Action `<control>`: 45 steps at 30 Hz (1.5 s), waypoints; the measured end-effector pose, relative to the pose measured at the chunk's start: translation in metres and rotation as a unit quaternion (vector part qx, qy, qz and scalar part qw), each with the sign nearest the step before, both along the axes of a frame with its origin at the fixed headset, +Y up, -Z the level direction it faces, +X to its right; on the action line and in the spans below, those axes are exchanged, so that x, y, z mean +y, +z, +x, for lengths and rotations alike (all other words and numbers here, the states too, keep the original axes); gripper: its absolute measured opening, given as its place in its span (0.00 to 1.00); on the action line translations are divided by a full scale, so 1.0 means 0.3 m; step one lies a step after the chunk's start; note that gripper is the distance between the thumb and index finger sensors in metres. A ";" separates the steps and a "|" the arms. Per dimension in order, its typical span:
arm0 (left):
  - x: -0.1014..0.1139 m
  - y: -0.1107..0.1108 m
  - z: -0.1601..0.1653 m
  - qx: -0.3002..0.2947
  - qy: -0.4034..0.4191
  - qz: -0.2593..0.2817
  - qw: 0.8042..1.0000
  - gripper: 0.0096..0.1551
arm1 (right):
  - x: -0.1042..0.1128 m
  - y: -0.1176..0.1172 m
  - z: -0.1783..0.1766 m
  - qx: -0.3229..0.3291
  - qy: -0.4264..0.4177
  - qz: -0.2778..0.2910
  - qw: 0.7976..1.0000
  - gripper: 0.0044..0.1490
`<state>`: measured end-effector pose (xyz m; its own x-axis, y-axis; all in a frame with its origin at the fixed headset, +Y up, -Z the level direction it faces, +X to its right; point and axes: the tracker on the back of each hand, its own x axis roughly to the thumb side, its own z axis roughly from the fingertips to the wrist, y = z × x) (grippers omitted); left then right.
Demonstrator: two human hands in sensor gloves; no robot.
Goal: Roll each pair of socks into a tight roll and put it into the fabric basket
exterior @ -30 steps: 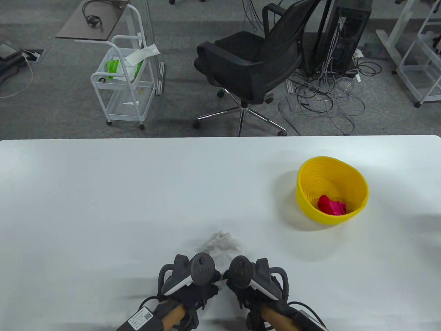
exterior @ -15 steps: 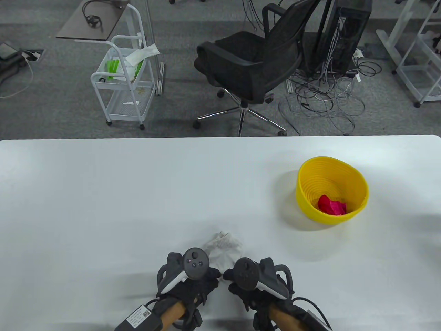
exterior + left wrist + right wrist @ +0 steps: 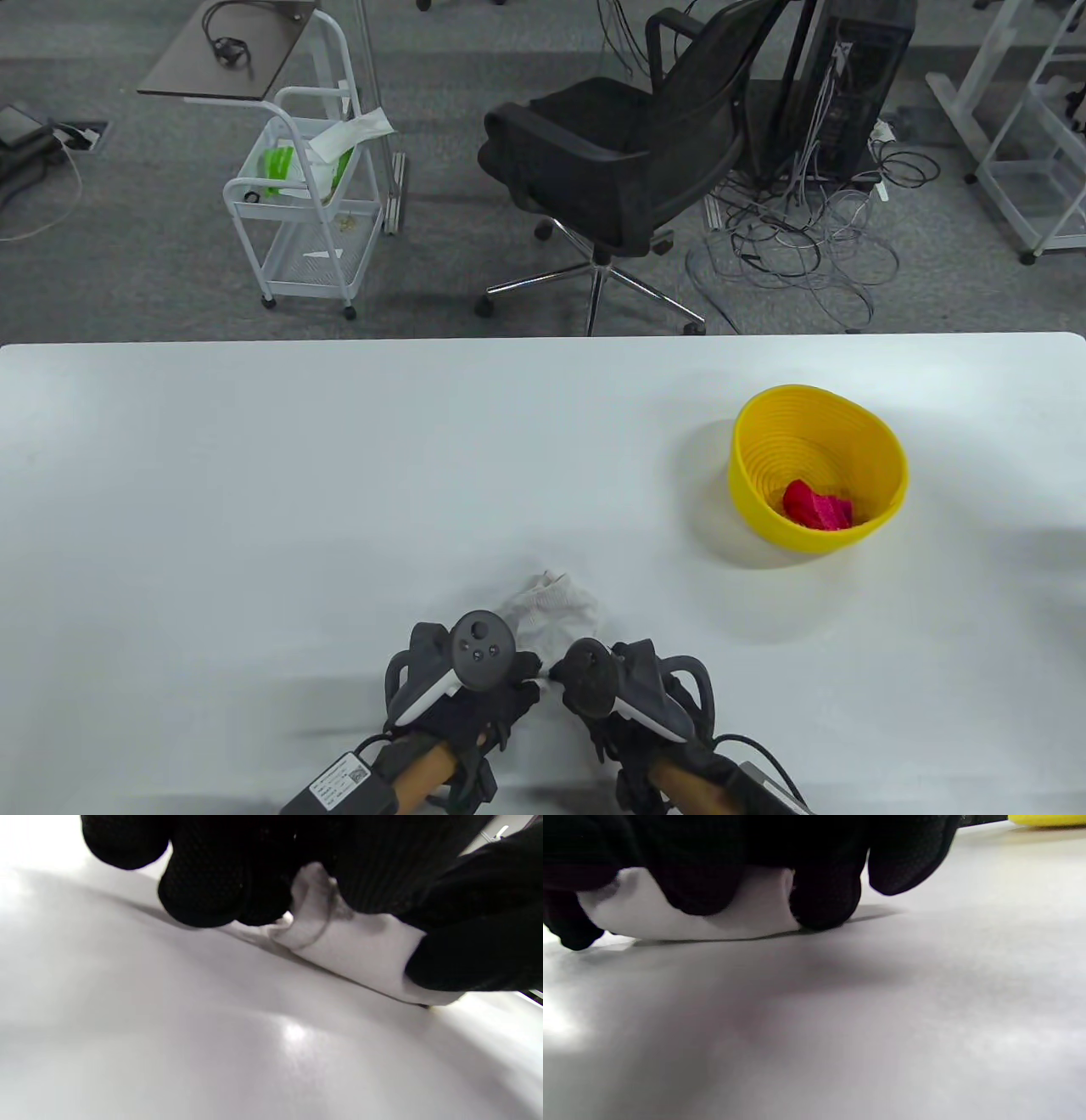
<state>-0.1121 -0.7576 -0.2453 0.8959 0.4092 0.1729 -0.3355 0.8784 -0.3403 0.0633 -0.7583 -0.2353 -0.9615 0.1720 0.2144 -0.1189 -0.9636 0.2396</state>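
A white sock pair point(image 3: 551, 609) lies on the white table point(image 3: 254, 509) near its front edge, its near end rolled up under both hands. My left hand point(image 3: 475, 679) curls its fingers point(image 3: 203, 895) over the left part of the white roll point(image 3: 360, 955). My right hand point(image 3: 615, 688) curls its fingers point(image 3: 825, 899) over the right part of the roll point(image 3: 746, 916). The far end of the socks sticks out flat beyond the hands. The yellow basket point(image 3: 764, 509) stands at the right and holds a red sock roll point(image 3: 816, 504).
Past the table's far edge are a black office chair point(image 3: 628, 161), a white wire cart point(image 3: 297, 204) and a tangle of cables point(image 3: 797, 238) on the grey floor. The yellow basket's rim point(image 3: 1048, 820) shows at the right wrist view's top right.
Both hands have drawn slightly toward the table's front edge and turned over the roll. The free end of the socks has barely shifted.
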 end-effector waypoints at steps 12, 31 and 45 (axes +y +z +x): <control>-0.027 -0.005 0.019 -0.019 -0.025 -0.016 0.999 0.24 | 0.061 0.010 0.004 0.025 -0.007 0.014 1.000 0.27; 0.028 0.021 0.014 -0.001 -0.021 0.044 0.999 0.30 | 0.004 0.016 -0.016 0.027 0.025 -0.009 0.999 0.32; -0.012 0.015 0.041 -0.021 -0.067 0.033 0.997 0.29 | -0.003 0.009 -0.013 0.005 0.004 0.005 1.000 0.29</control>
